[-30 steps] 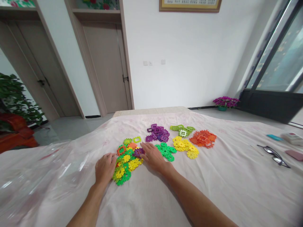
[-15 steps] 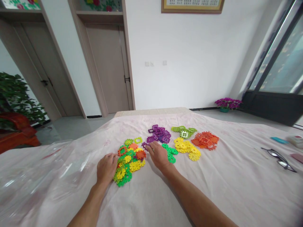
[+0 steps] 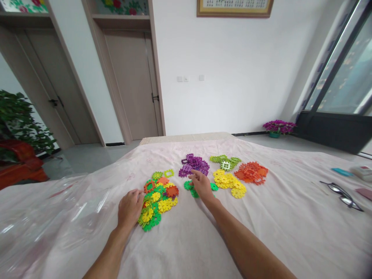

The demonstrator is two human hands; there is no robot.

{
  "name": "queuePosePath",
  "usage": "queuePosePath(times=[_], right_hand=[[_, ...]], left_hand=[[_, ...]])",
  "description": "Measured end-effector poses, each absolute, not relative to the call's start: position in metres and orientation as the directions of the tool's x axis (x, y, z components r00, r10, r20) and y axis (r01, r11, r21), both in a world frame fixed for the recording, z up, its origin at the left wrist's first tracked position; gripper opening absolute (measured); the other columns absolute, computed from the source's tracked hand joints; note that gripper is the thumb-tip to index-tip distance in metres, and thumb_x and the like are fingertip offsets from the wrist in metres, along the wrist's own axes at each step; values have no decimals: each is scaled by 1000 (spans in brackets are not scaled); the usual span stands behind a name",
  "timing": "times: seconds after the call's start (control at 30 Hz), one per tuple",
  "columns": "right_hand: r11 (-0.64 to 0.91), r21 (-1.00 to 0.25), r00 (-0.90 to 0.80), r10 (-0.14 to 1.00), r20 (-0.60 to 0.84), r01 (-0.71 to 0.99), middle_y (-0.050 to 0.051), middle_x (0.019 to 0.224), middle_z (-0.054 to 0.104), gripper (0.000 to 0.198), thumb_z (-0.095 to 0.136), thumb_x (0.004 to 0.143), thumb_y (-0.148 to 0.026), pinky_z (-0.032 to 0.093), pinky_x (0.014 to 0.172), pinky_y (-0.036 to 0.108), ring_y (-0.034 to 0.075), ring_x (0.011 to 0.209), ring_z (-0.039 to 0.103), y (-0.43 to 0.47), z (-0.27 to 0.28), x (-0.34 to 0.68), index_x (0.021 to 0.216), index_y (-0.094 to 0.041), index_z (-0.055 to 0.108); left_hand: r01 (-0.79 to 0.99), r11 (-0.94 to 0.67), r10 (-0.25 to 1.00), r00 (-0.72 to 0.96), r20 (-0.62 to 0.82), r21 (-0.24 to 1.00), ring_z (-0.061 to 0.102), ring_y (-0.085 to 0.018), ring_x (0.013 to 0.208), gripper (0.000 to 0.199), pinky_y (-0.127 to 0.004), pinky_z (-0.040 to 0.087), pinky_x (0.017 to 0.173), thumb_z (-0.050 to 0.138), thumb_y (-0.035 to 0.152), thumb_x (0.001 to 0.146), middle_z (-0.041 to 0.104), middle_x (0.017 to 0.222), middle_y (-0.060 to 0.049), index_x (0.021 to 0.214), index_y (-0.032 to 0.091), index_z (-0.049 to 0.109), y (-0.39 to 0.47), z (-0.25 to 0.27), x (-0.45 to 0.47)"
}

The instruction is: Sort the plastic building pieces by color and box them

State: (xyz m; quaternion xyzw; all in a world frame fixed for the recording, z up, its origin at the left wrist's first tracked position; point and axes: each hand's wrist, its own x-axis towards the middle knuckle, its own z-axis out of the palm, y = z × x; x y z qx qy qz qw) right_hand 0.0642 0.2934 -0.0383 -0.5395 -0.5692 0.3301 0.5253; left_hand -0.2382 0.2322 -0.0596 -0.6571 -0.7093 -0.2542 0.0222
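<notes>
head view: a person's two bare hands work over plastic shapes heaped by colour on a pale pink cloth (image 3: pixel 186 248). the left hand (image 3: pixel 130 207) lies at the left edge of a mixed pile (image 3: pixel 155 197) of green, yellow and orange pieces, its fingers bent and touching the near shapes; whether they grip one cannot be told. the right hand (image 3: pixel 202 186), open, with thumb and forefinger apart, stretches above a cluster of green pieces (image 3: pixel 214 187), which it partly covers, its fingertips at the near edge of a purple heap (image 3: pixel 198 164). to the right of that hand are yellow discs (image 3: pixel 225 179), overlapping one another, and beyond them an orange heap (image 3: pixel 252 172). behind the yellow lie light green pieces (image 3: pixel 220 159), with a white frame-like shape (image 3: pixel 226 166) among them. clear plastic (image 3: pixel 78 209) spreads over the cloth at left; at far right rest eyeglasses (image 3: pixel 334 187) and a blue object (image 3: pixel 342 171). across the room, a closed door (image 3: pixel 128 81) stands left of a white wall (image 3: pixel 232 50), and purple flowers (image 3: pixel 279 126) sit in a green pot on the floor.
</notes>
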Motion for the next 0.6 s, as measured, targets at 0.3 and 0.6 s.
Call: queuePosePath(times=[0.3,0.6], right_hand=[[666,-340,-535,741,406,664,10,132,64,39,58,92,-27,40,104,38,25,122,55,249,-36,31,130,-22,60],[686,-387,-539,726,427,617,6,99,70,28,45,103,-38,41,88,29,19,97,61,253,-35,33,102,-21,67]], left_hand=[[945,6,920,-133,368,327,61,-22,112,40,-32,41,100,35,37,97,70,117,-8,107,22,70,233,-61,-240],[946,6,921,-131,366,323,61,-21,112,40,-32,41,101,34,37,97,70,116,-7,108,22,69,235,-65,-241]])
